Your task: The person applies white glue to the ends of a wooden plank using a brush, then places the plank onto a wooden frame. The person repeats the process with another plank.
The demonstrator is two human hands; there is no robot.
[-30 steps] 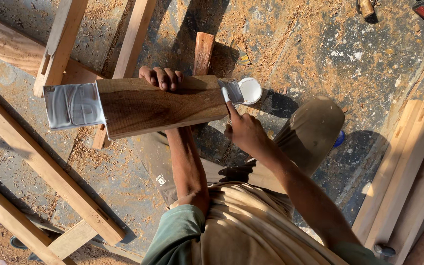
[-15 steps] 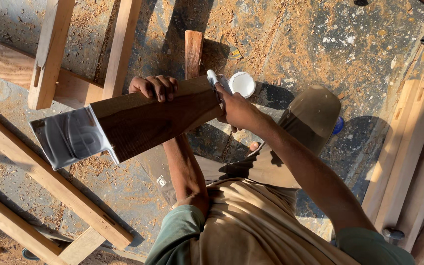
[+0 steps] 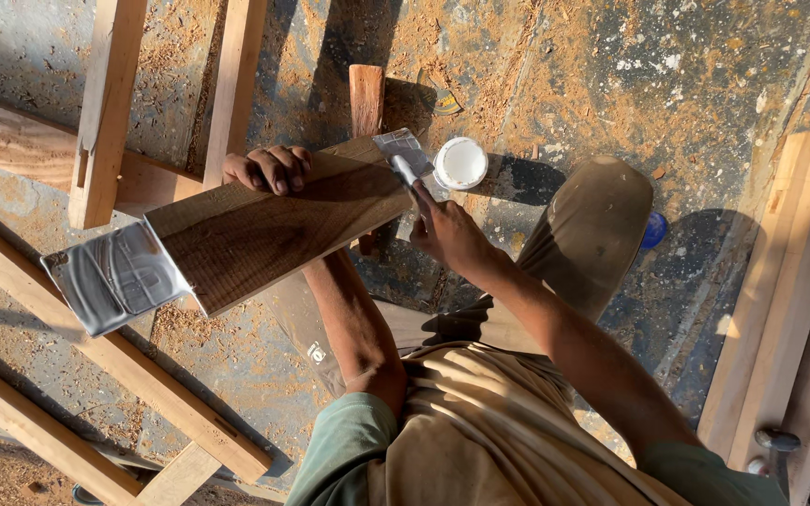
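The left hand (image 3: 269, 169) grips the far edge of a dark board (image 3: 274, 230), with the fingers curled over the top side and pressed together. The board is held above the floor (image 3: 564, 84), tilted, with its left end lower in the picture. This left end is a thinner tongue (image 3: 114, 276) covered with wet grey-white glue; marks of strokes show in the glue.

The right hand (image 3: 447, 234) is closed around a small tool (image 3: 403, 169) with a white handle, the forefinger stretched along the handle. I think it is a brush or a spreader, but I cannot tell which. The tip of the tool touches the right end of the board, where a smaller patch (image 3: 397, 142) of the same glue shines.

Just beside this end, on the floor, stands a round pot (image 3: 461, 162) with white glue inside, open on top. Behind the board a short reddish block (image 3: 366, 98) stands on the floor, partly hidden.

The floor is dark, stained, and covered with sawdust and shavings. Long pale beams (image 3: 105, 351) lie across the left side, and two more (image 3: 227, 84) run up behind the left hand. Other pale planks (image 3: 789, 281) lie along the right edge. The person crouches, one knee (image 3: 602, 215) in beige trousers near the pot, with a blue thing (image 3: 653, 230) just past the knee.
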